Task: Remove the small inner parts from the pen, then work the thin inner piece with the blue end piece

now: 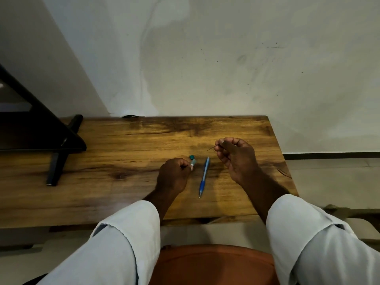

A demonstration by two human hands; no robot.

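Two hands over a wooden surface, each pinching a small part, a blue pen lying between them.

The left hand [173, 175] pinches a small clear tube [192, 162] with a teal cap, low over the surface [102, 161]. The right hand [234, 157], raised and farther from the body, pinches a thin dark rod [211, 148] whose free tip points left toward the tube. The pen [204, 177] lies lengthwise, tip toward the person, about midway between the hands. A black stand [55, 149] sits far left.
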